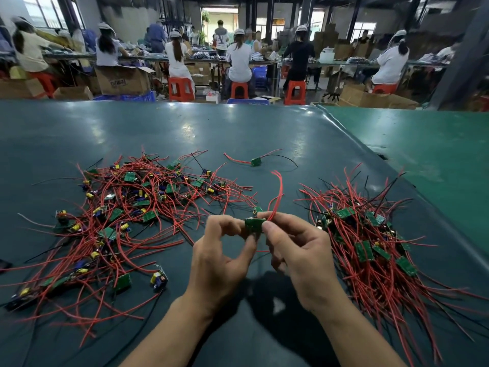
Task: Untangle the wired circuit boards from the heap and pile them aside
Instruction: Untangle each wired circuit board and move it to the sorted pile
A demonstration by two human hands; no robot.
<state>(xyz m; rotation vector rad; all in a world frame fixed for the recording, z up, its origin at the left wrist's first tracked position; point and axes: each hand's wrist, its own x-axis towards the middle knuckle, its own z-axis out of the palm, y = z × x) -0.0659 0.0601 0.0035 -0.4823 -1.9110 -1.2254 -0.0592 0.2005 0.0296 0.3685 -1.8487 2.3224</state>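
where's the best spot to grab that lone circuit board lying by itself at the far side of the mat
Pinch the lone circuit board by its green edges, coming straight down from above. It lies flat, apart from both piles, and its red and black wires trail outward, so gripping the board rather than the wires should lift it without snagging.

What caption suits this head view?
Both hands pinch one wired circuit board between a tangled heap and a sorted pile.

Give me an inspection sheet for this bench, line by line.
Surface: dark green mat, glossy.
Job's things: tangled heap on the left; sorted pile on the right; one stray board lying apart, farther back.
Clutter: nothing seen.
Grippers: left hand and right hand both pinch one small board.
Cables: red wires arch up from the held board.
Surroundings: seated workers, red stools, cardboard boxes.
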